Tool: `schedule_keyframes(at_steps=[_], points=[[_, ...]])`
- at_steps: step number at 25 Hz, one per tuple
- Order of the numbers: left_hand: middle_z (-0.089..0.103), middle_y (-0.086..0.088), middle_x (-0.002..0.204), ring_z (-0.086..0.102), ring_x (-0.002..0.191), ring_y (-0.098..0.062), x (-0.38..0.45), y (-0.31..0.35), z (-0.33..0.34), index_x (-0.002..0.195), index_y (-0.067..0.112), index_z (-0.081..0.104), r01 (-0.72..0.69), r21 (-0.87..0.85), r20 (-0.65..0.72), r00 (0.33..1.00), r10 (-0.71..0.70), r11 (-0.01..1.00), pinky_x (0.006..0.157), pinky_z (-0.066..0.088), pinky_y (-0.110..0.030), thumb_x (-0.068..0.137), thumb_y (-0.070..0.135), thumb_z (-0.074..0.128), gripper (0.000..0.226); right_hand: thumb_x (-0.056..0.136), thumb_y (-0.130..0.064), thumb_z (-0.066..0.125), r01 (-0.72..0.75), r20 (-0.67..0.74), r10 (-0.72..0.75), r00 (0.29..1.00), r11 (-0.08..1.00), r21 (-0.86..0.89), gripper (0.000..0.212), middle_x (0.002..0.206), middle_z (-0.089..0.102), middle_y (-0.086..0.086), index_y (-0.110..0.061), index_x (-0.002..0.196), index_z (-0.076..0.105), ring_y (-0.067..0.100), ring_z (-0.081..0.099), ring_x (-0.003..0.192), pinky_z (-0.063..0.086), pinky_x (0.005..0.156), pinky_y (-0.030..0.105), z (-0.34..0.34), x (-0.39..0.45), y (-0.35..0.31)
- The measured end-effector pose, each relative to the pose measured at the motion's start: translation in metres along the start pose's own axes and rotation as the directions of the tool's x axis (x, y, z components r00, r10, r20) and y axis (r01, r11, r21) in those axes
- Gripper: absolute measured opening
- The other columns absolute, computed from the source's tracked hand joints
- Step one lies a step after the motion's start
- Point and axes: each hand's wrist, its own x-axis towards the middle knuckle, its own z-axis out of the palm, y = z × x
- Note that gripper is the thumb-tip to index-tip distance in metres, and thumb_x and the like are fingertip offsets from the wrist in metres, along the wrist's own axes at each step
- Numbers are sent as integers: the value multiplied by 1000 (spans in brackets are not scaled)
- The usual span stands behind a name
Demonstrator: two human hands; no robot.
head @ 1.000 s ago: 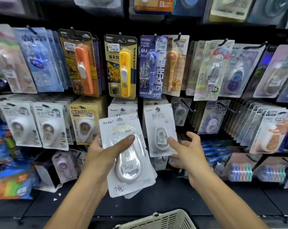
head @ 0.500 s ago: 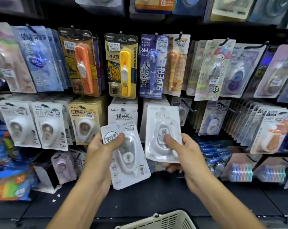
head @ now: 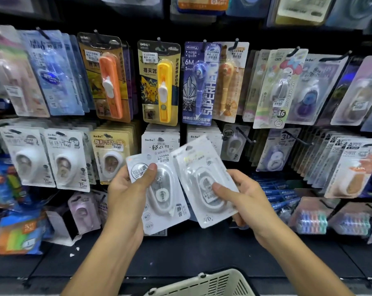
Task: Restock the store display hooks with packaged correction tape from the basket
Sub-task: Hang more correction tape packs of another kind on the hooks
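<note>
Pinching a white correction tape pack [head: 163,197] with the thumb curled over its upper front, the left hand [head: 127,195] held it upright above the basket [head: 204,284]. The right hand [head: 245,199] gripped a second pack [head: 202,180], thumb pressed on the blister and fingers curled behind, tilted left and overlapping the first. Both forearms reached up from either side of the basket toward the display hooks [head: 245,135].

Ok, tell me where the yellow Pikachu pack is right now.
In the head view, the yellow Pikachu pack hangs in the upper row, centre, between the orange pack and the blue Superhero pack.
</note>
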Motion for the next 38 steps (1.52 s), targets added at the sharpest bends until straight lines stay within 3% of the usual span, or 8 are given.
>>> schedule_keyframes(at_steps=[6,13,18,22,24,31,35,38], points=[[80,-2,104,75,102,-27,-1,-3,0,107,21,73,12,10,14,1000,-12,1000,99,54,-55,86,22,75,21,95,-26,69,18,-257,-5,966,999,48,18,90,77,-4,-25,113,69,-4,57,43,38,39,9,-1,10,5],[79,-1,107,74,105,-27,2,-12,15,109,22,70,-16,-5,71,997,17,1000,97,55,-51,88,22,72,21,83,-35,81,-107,-62,111,992,992,62,62,117,67,-4,-25,136,51,18,71,99,61,84,40,16,8,12],[76,9,109,70,105,-14,13,-20,43,118,24,66,-142,192,298,951,80,971,85,55,-26,90,41,65,33,84,-29,79,-15,133,-2,991,992,125,33,86,78,8,-17,113,67,22,71,61,48,39,24,13,-1,12],[34,12,160,28,148,-10,42,-27,28,154,28,37,-546,802,509,837,202,241,121,25,-35,99,45,58,62,97,-20,64,-50,-304,99,948,985,163,12,81,76,4,-17,109,67,20,62,49,46,38,27,-43,10,8],[10,7,170,6,156,-13,51,-32,24,160,26,23,-532,842,520,844,132,89,127,13,-43,100,44,54,70,96,-20,64,-101,-396,143,907,987,125,12,85,73,5,-19,107,70,17,55,43,40,37,27,-65,12,11],[-3,8,170,-7,157,-11,55,-40,26,161,29,17,-524,843,514,851,104,122,127,8,-43,99,41,57,76,91,-17,70,-83,-450,155,880,981,175,22,81,74,-3,-20,113,71,12,50,41,43,39,26,-76,15,10],[-2,5,171,-7,157,-13,49,-45,23,161,27,20,-537,835,519,841,155,122,128,4,-44,99,34,57,73,94,2,64,-63,-357,246,901,890,452,75,140,55,11,-30,153,31,30,72,100,59,86,42,-74,13,18],[18,-4,169,12,156,-25,33,-51,24,155,20,36,-545,823,472,814,339,160,126,13,-47,95,26,61,64,97,0,58,-163,-351,326,878,892,421,60,129,59,9,-22,149,37,31,68,101,59,87,42,-65,11,31]])
